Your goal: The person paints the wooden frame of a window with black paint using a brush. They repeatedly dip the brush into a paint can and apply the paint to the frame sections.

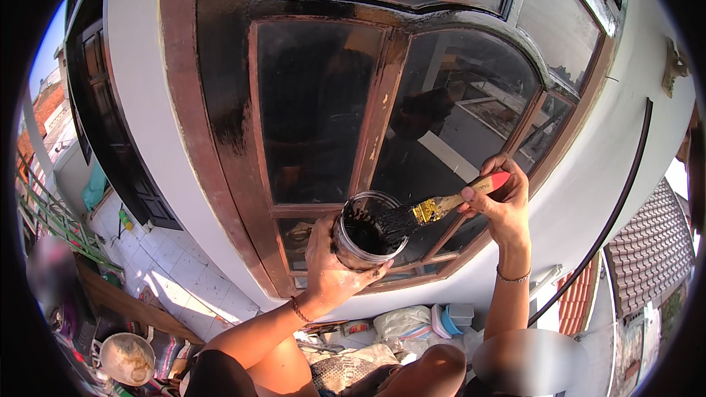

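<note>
My left hand point(328, 268) is wrapped round a clear plastic tub point(353, 256) with dark paint inside, its walls smeared black. In my right hand point(507, 202) is a paintbrush point(445, 206), pinched by its wooden handle with a red end. Its black-coated bristles reach over the tub's right rim and point down into the opening. Behind both hands stands a wooden window frame point(228, 169) with glass panes point(316, 103). The frame's upper bars and upper left post are coated black, while the lower parts show reddish brown.
White wall point(147, 88) borders the frame. A black hose point(625, 206) curves down at the right, above tiled roofs point(651, 239). Sacks point(403, 327) and blue plastic containers point(452, 317) lie below. At lower left are a stained pot point(127, 358) and a wooden plank point(132, 298).
</note>
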Demonstrator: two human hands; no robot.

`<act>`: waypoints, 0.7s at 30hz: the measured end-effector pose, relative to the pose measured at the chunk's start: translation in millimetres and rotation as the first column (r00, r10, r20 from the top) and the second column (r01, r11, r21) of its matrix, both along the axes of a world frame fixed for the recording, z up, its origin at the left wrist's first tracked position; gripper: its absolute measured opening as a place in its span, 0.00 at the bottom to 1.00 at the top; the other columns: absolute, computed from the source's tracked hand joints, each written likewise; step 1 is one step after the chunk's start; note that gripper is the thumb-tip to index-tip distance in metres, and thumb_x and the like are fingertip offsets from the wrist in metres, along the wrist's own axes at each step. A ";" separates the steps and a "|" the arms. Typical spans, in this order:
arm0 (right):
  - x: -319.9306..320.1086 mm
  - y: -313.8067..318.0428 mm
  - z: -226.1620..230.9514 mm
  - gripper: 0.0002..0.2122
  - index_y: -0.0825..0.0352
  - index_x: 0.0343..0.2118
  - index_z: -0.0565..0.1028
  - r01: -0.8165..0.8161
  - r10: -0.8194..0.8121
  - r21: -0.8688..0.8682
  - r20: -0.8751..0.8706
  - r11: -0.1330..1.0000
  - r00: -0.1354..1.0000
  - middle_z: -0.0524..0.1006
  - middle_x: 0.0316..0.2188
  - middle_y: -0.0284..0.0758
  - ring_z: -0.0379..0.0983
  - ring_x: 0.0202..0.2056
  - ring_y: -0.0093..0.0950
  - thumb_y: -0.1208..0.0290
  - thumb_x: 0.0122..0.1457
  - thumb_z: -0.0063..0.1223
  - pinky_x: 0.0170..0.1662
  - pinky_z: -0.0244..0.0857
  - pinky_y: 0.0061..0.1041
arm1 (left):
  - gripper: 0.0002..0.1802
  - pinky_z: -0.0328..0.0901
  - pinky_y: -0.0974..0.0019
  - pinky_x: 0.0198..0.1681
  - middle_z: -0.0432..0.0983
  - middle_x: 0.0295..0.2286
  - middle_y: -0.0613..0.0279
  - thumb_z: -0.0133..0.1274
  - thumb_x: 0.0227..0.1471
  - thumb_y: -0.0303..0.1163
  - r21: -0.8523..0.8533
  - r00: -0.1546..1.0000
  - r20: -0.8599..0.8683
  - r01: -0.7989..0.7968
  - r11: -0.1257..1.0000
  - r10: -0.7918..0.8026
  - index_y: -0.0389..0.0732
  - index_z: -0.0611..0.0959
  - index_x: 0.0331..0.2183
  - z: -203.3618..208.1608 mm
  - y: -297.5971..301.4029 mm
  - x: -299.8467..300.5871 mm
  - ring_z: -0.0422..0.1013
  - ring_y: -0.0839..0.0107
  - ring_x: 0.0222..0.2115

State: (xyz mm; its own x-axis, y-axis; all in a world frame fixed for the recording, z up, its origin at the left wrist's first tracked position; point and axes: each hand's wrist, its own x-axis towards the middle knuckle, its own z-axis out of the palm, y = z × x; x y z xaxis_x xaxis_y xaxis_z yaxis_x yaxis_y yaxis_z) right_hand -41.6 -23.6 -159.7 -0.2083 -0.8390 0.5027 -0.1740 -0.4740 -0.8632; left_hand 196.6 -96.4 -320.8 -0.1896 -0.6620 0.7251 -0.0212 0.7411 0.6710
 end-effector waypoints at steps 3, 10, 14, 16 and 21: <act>-1.7 24.7 -10.1 0.18 0.68 0.37 0.68 0.080 -0.078 -0.027 0.072 0.996 0.994 0.80 0.26 0.36 0.82 0.27 0.26 0.76 0.53 0.72 0.29 0.80 0.21 | 0.51 0.71 0.62 0.51 0.73 0.47 0.52 0.80 0.31 0.36 -0.155 0.997 0.039 -0.056 0.986 0.063 0.36 0.66 0.53 8.7 5.3 -10.9 0.75 0.63 0.47; 2.5 62.1 -40.4 0.11 0.72 0.39 0.76 0.150 -0.155 0.051 0.118 0.987 0.981 0.81 0.29 0.33 0.80 0.29 0.22 0.70 0.61 0.66 0.32 0.77 0.22 | 0.51 0.70 0.60 0.53 0.73 0.47 0.53 0.81 0.29 0.41 -0.047 0.994 0.074 0.090 0.995 -0.086 0.36 0.70 0.51 -1.1 18.4 -35.8 0.74 0.62 0.47; -2.2 81.7 -42.7 0.12 0.69 0.35 0.72 0.124 -0.136 0.091 0.141 0.988 0.981 0.79 0.29 0.32 0.81 0.30 0.22 0.67 0.64 0.63 0.32 0.77 0.23 | 0.52 0.69 0.60 0.53 0.72 0.46 0.54 0.81 0.28 0.43 -0.017 0.987 0.091 0.138 0.990 -0.136 0.35 0.68 0.52 -12.7 21.7 -58.7 0.73 0.62 0.47; -12.2 88.5 -48.9 0.13 0.68 0.35 0.70 0.136 -0.134 0.099 -0.027 0.986 0.991 0.79 0.30 0.33 0.81 0.31 0.22 0.66 0.64 0.63 0.33 0.77 0.23 | 0.54 0.68 0.60 0.54 0.72 0.46 0.54 0.81 0.29 0.44 -0.056 0.985 0.109 0.137 0.989 -0.130 0.35 0.68 0.52 -17.2 21.9 -67.4 0.73 0.63 0.48; -18.0 98.9 -49.7 0.09 0.72 0.37 0.75 0.219 -0.198 0.179 -0.130 0.959 0.972 0.79 0.32 0.34 0.81 0.35 0.23 0.71 0.64 0.61 0.37 0.78 0.24 | 0.51 0.67 0.56 0.53 0.71 0.46 0.52 0.80 0.30 0.45 0.030 0.973 0.134 0.186 0.982 -0.189 0.34 0.69 0.51 -18.3 22.8 -77.1 0.71 0.59 0.47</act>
State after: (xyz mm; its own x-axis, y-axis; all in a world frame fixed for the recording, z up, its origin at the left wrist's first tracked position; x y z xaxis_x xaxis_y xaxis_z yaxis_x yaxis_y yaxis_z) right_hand -59.6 75.3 -209.3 -0.3416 -0.8652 0.3672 -0.3496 -0.2457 -0.9041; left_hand 119.5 -73.7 -339.1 -0.4072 -0.6171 0.6734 0.0256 0.7292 0.6838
